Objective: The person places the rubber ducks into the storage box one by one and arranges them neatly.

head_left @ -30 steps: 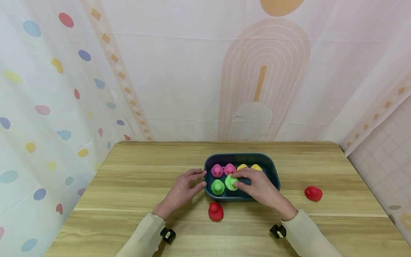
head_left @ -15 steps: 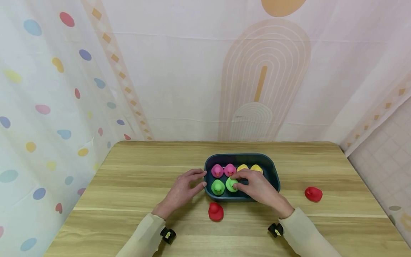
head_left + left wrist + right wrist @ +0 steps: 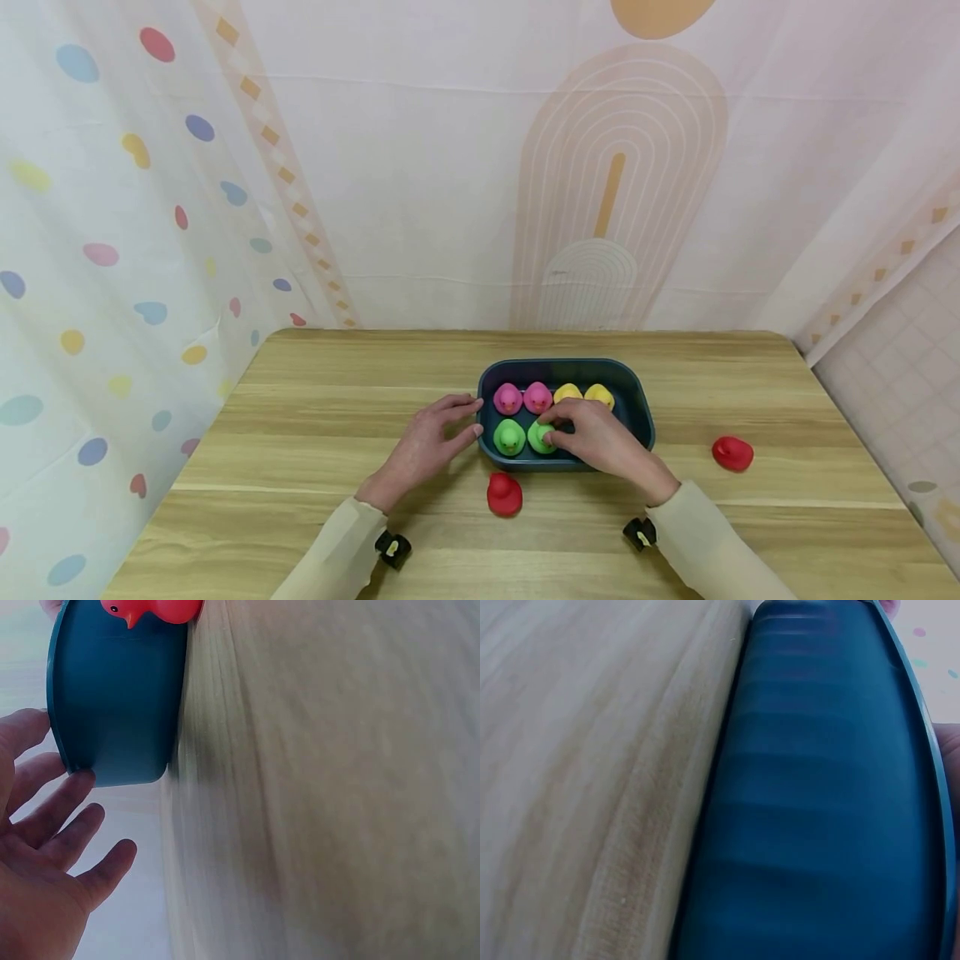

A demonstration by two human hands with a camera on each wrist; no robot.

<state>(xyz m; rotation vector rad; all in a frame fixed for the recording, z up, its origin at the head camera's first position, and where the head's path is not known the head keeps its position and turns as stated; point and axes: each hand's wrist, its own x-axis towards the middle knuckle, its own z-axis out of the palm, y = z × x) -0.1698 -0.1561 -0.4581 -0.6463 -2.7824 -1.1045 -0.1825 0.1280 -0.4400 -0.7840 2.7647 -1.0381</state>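
Observation:
A dark teal tray holds several rubber ducks. Two pink ducks and two yellow ducks form its back row. In front, a green duck sits at the left. Beside it my right hand pinches a second green duck between thumb and fingers, low inside the tray. The right hand covers part of that duck and of the yellow ones. At the tray's left end my left hand touches the rim with loosely spread fingers.
A red duck rests on the wooden table just before the tray's front wall. Another red duck lies on the table to the right. A patterned curtain hangs behind the table.
My right hand has lowered the second green duck slightly, toward the tray's front and floor, beside the first green one. The left hand stays at the rim.

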